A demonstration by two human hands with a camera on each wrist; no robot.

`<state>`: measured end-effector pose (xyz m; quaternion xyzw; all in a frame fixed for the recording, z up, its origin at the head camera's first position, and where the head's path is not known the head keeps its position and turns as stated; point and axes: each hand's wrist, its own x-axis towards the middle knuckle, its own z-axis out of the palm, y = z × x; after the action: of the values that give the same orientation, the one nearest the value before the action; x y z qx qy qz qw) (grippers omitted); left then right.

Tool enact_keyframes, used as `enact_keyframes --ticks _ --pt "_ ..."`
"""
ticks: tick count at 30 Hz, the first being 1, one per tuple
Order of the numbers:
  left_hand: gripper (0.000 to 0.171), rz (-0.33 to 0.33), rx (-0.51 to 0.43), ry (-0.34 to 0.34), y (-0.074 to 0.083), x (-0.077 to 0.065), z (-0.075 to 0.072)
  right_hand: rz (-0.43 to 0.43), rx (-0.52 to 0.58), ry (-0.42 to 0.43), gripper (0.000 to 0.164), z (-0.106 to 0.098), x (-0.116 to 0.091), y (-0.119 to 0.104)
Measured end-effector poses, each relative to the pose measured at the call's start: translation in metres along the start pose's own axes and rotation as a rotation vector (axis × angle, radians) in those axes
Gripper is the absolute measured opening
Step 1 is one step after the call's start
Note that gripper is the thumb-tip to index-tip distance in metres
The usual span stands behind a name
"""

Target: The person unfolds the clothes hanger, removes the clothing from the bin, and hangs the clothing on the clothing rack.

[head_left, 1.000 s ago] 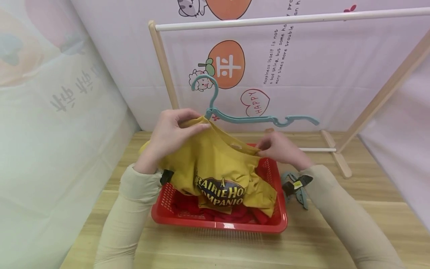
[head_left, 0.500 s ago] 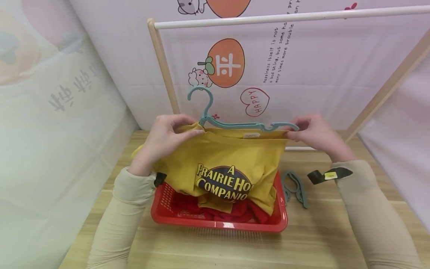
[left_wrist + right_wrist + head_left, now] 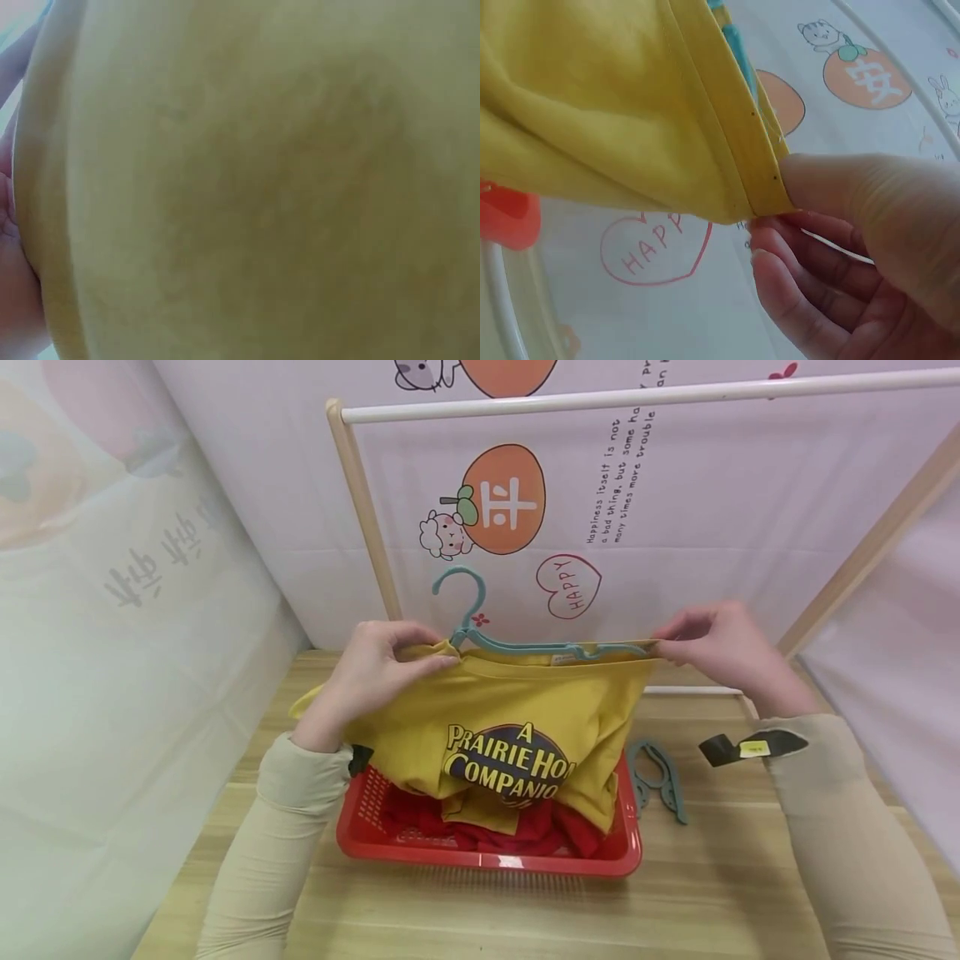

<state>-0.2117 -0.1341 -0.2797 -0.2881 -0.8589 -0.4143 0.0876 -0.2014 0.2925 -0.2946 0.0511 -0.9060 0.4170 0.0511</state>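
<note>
In the head view a yellow T-shirt (image 3: 517, 702) with a dark oval print hangs by its neckline over a red basket (image 3: 487, 861). My left hand (image 3: 386, 672) pinches the collar on the left, close to the base of a blue hanger's hook. The blue hanger (image 3: 517, 647) has its right arm partly inside the neck opening, its hook standing above. My right hand (image 3: 720, 647) pinches the collar's right end, stretching it sideways; the right wrist view shows thumb and fingers (image 3: 776, 281) at that corner. Yellow cloth (image 3: 262, 180) fills most of the left wrist view.
Red clothing (image 3: 525, 831) lies in the basket. A folded blue hanger (image 3: 660, 781) rests on the wooden table (image 3: 420, 918) right of it. Behind stands a rack with a white bar (image 3: 645, 395) and wooden posts (image 3: 363, 510), before a printed white backdrop.
My right hand has moved right and up with the collar, pulling the neckline straight. The hanger has come down, so its right arm is now partly inside the neck opening.
</note>
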Motion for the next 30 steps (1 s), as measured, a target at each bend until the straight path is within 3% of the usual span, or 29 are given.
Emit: enact_keyframes --ticks 12,22,30 --pt "0.022 0.033 0.021 -0.002 0.005 0.008 0.009 0.051 -0.045 -0.010 0.030 0.004 -0.005 -0.026" --pt "0.019 0.101 0.026 -0.004 0.010 0.012 0.017 0.025 0.214 -0.032 0.033 0.028 0.000 -0.056" --pt "0.017 0.115 -0.013 -0.001 0.015 0.015 0.021 -0.024 0.290 -0.045 0.033 0.049 0.002 -0.082"
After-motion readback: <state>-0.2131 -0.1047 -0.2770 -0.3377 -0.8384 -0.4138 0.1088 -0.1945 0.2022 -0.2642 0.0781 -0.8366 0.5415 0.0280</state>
